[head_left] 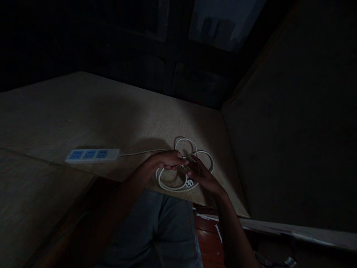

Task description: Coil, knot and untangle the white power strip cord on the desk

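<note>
Tabletop [156, 119]: pale, bearing cable [173, 190]
Window [217, 26]: dim, beyond tabletop
Left hand [172, 159]: curled at cable, grip unclear
Right hand [203, 175]: part-open above tabletop

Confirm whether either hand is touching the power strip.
No, the left hand and right hand are at the looped cord, apart from the power strip.

Cord [174, 190] partly behind left hand [172, 159]

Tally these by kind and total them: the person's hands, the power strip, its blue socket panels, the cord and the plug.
Hands: 2 (left hand, right hand)
Power strip: 1
Blue socket panels: 3
Cord: 1
Plug: 1
Total: 8
</note>
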A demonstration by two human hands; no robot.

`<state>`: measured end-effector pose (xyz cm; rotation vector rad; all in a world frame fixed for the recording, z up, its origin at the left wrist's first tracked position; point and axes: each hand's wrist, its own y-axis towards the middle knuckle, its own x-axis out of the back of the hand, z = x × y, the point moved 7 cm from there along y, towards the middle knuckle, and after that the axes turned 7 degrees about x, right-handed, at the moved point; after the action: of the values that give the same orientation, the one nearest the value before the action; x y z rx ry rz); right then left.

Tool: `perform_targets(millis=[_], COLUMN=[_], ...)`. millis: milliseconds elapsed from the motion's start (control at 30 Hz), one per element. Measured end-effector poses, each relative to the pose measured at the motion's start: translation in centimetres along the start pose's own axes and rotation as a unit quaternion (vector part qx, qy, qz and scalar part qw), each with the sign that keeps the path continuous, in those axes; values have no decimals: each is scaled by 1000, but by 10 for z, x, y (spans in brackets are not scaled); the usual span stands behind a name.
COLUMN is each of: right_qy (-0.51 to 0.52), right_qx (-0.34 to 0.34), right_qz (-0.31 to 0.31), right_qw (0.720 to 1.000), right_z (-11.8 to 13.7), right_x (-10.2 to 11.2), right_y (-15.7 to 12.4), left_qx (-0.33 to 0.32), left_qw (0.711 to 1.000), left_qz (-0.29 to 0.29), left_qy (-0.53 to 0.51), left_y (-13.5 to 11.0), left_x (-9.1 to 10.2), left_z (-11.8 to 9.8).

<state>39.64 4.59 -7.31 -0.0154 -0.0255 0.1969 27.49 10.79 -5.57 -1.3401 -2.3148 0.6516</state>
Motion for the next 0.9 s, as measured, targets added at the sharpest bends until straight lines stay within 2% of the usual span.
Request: perform_targets(millis=[100,167,233,267,333,467,600,667,733,833,900], right_qy=[-96,-213,-328,-365,-389,-330,-230,-169,-114,-33,28], right_qx=[5,-32,-67,-77,-79,-53,-2,0,-16,-19,-23], right_qz=[27,-4,-52,-66,-76,-105,-100,-88,-108,-195,-252], right_qw=[995,977,941,925,915,937,968,982,987,980,967], right_z=[6,9,15,18,19,9,3,1,-1,-3,-6], right_x=[4,14,26,31,34,36,34,31,32,37,39], right_y=[-8,-14,-20,-22,-22,-14,-6,-5,-7,-12,-17], left_qx=[10,7,3,1,-4,-15,-23,-30,-45,-76,-120], left_qw=[998,996,995,994,992,988,989,990,990,994,989], left_qz=[33,44,56,63,79,109,89,84,73,10,-76], left_qy=[47,71,88,94,99,107,113,113,110,79,48], left_y=[15,26,34,38,44,51,57,60,62,65,63], left_x=[-8,-12,-16,-18,-23,-36,-41,-43,-45,-40,-28], left_z=[-5,-10,-15,-18,-24,-36,-43,-45,-49,-57,-64])
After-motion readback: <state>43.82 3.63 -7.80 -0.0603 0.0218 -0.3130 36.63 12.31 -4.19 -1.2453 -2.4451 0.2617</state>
